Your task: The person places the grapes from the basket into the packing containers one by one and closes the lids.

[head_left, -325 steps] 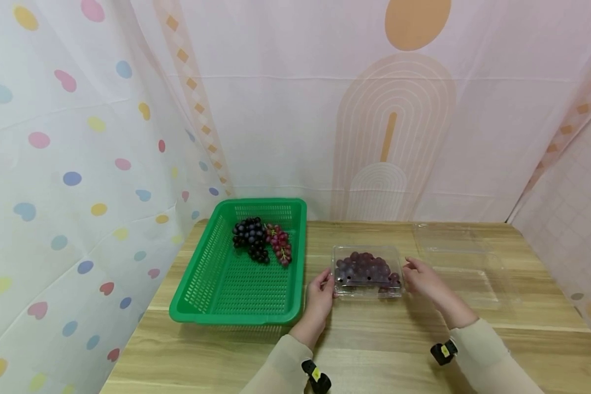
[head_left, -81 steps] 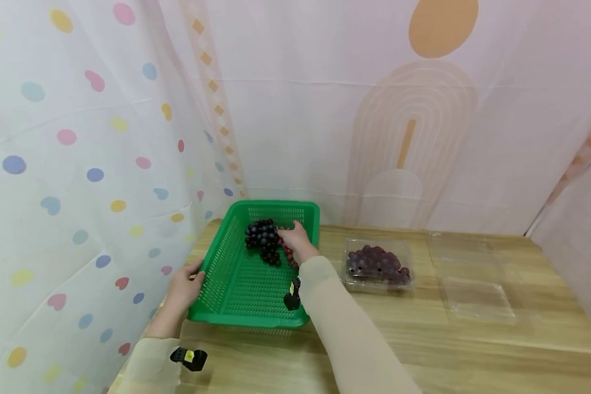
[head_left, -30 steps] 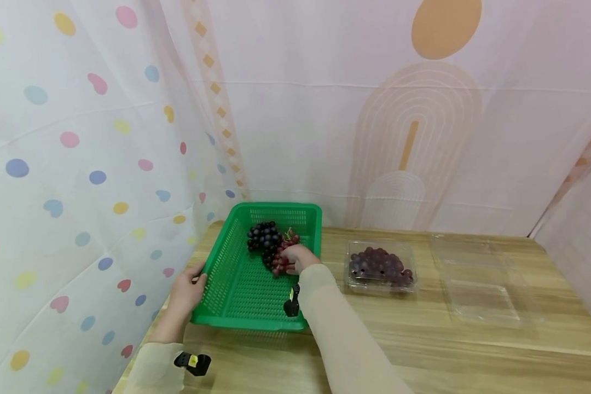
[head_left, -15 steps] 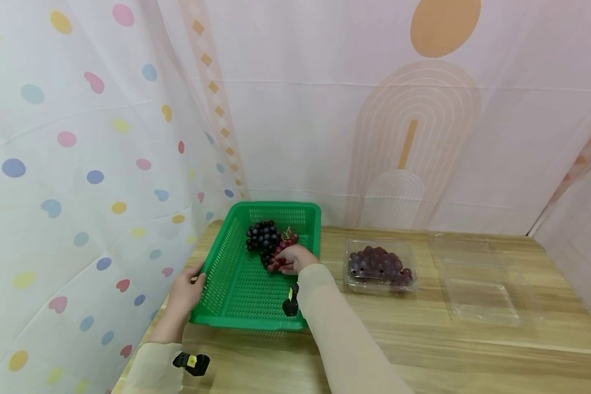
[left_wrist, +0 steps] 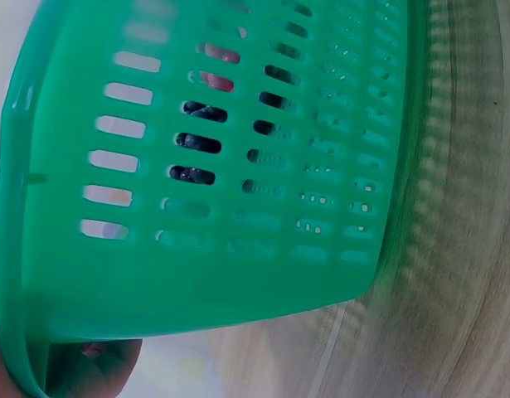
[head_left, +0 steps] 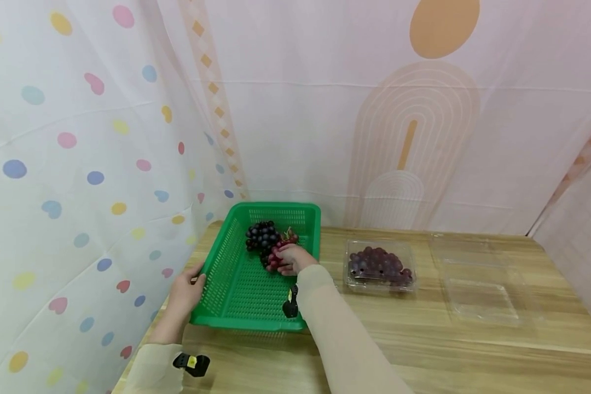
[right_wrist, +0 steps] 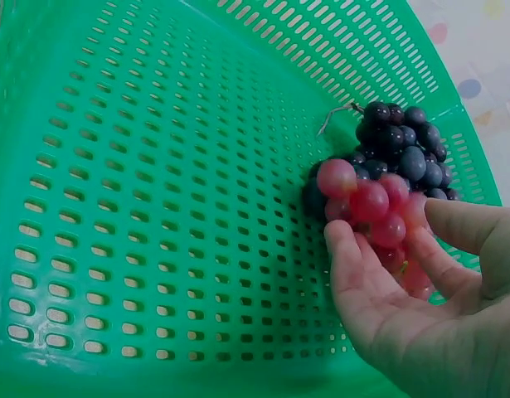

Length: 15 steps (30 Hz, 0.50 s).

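In the head view, a green plastic basket [head_left: 248, 324] stands at the left of the wooden table. My left hand [head_left: 185, 293] grips its left rim; the left wrist view shows fingers [left_wrist: 105, 371] hooked at the rim's corner. Inside the basket, my right hand [head_left: 295, 258] holds a bunch of red grapes [right_wrist: 371, 201]. Thumb and fingers lie around the bunch, and part of it is covered by the hand. Touching it on the far left is a bunch of black grapes [head_left: 262, 235], with a bare stem in the right wrist view.
A closed clear plastic box [head_left: 381, 287] with purple-red grapes [head_left: 376, 264] inside stands right of the basket. Farther right lies an open clear box [head_left: 482, 298], hard to make out. Patterned curtains [head_left: 295, 109] border the table [head_left: 399, 339] behind and at the sides.
Both hands have left the grape-filled box for the basket. The red grapes have shifted nearer, against the black ones. Over the last second my right hand has moved slightly left.
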{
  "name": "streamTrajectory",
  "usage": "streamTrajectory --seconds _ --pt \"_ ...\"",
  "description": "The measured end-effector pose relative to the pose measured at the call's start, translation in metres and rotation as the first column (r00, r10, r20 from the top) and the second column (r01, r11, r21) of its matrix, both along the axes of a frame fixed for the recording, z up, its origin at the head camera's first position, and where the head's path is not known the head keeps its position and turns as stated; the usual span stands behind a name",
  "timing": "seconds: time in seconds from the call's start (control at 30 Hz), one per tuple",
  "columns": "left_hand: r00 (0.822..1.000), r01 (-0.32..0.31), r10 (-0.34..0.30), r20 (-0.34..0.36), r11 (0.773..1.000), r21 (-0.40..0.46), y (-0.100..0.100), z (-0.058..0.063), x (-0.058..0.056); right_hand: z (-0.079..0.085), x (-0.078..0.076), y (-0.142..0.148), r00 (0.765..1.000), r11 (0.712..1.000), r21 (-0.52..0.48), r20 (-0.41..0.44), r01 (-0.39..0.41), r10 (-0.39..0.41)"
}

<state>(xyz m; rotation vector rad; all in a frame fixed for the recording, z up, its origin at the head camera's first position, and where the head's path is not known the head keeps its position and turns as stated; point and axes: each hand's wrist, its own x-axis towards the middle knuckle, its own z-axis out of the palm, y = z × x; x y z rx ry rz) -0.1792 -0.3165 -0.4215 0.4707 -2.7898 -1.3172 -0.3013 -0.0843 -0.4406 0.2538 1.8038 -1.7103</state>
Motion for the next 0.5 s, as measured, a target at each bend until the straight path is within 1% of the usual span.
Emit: streamTrajectory --seconds 0.1,0.17,0.27,0.33,0.37,0.4,0.43,0.47,0.5 --pt "1.000 0.004 -0.004 0.000 1.000 -0.005 0.000 0.000 0.001 -0.013 -0.011 -0.003 1.000 1.000 0.022 -0.009 -0.006 0.006" --pt "1.000 0.004 -0.004 -0.001 1.000 -0.007 0.001 0.000 0.001 -0.019 -0.015 -0.006 1.000 0.999 0.046 -0.015 0.011 -0.010" --pt "1.000 0.000 0.000 -0.001 1.000 -0.009 0.001 0.000 0.001 -0.018 -0.016 -0.008 0.998 0.996 0.061 -0.014 0.059 -0.058" --pt "1.000 -0.003 0.003 0.001 1.000 -0.009 0.001 0.000 0.001 -0.010 -0.008 -0.007 0.996 0.992 0.101 -0.059 0.071 -0.065" --pt "1.000 -0.004 0.004 0.004 1.000 -0.006 0.001 0.000 0.001 -0.006 -0.005 -0.007 0.995 0.990 0.126 -0.088 0.065 -0.054" --pt "1.000 -0.002 0.002 0.006 1.000 -0.006 0.001 0.000 0.001 -0.002 -0.002 -0.006 0.992 0.985 0.166 -0.120 0.046 -0.026" --pt "1.000 -0.002 0.002 0.007 1.000 -0.003 0.001 0.000 0.001 0.002 0.001 -0.005 0.987 0.974 0.226 -0.161 0.015 0.022" --pt "1.000 -0.002 0.002 0.008 1.000 -0.002 0.000 0.000 0.001 0.006 0.004 -0.005 0.975 0.953 0.302 -0.203 -0.021 0.086" --pt "1.000 -0.003 0.003 0.010 1.000 -0.001 0.000 0.000 0.001 0.010 0.007 -0.005 0.958 0.922 0.383 -0.243 -0.052 0.154"
